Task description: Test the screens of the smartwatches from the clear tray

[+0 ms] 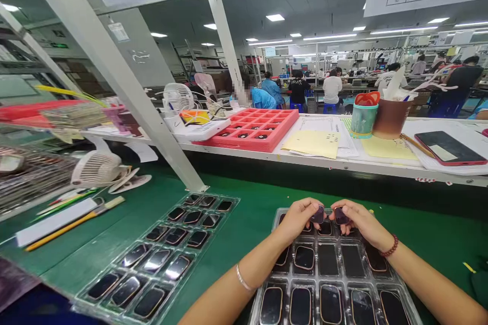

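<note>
Over the back rows of a clear plastic tray (316,280), both of my hands are raised close to each other. Between thumb and fingers, my left hand (303,216) pinches a small dark watch face (317,214). My right hand (356,218) holds a second dark watch face (340,216) in the same way. Gold-rimmed watch faces (304,257) fill many of the tray's compartments; two in the middle row show no gold rim. Left of my arms lies another clear tray (150,236) with several watch faces.
A shelf (267,156) runs across the back, bearing a red compartment tray (285,127), papers, a cup (391,119) and a phone (452,146). At left are a small fan (97,167), a brush (76,224) and a slanting white post (125,91). People sit far behind.
</note>
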A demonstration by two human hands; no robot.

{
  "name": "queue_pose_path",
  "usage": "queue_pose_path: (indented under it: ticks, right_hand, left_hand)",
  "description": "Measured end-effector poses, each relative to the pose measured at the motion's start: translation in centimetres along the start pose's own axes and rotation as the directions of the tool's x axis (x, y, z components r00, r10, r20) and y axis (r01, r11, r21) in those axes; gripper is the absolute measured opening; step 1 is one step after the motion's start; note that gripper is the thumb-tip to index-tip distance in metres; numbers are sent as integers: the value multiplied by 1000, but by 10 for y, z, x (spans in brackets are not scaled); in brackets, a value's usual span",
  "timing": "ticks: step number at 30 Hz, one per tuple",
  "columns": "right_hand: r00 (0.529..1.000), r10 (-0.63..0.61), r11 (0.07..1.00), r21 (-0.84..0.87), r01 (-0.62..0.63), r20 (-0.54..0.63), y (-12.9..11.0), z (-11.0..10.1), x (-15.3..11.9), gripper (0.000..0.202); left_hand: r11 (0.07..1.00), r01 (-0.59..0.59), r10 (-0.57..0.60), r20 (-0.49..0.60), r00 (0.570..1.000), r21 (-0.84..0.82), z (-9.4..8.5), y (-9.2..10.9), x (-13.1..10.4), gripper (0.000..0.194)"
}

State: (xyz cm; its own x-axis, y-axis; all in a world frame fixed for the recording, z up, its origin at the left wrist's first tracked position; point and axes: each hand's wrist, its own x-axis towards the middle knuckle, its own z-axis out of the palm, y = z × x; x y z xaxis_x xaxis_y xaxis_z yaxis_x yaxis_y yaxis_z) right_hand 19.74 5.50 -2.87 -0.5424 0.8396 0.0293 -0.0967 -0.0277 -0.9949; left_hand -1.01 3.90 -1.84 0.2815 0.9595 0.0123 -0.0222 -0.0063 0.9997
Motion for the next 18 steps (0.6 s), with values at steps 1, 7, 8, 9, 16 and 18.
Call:
queue_pose_path:
  ticks: [1,7,8,9,16,18]
  right_hand:
    - [1000,-5,1000,5,5,-1,0,0,-1,39]
    - [1000,-14,1000,23,15,-8,-2,2,-5,34]
    - [1000,-18,1000,24,19,-12,-1,2,-5,34]
    - [1000,-20,999,31,21,-23,-1,2,-6,34]
    - [997,8,996,90,0,-81,3,2,-13,50]
    - [998,7,996,88,-1,-67,3,2,-16,47]
  left_hand:
    - [1000,-3,3,9,1000,3,1,0,-2,42]
    - [999,6,-6,14,1000,41,3,2,-6,42]
    - [999,6,-7,14,1000,45,4,3,-6,42]
    - [999,7,-8,15,1000,46,4,3,-6,42]
    - [998,21,-20,-9,1000,59,4,4,-3,42]
    - [998,20,-20,-4,1000,60,4,4,-4,41]
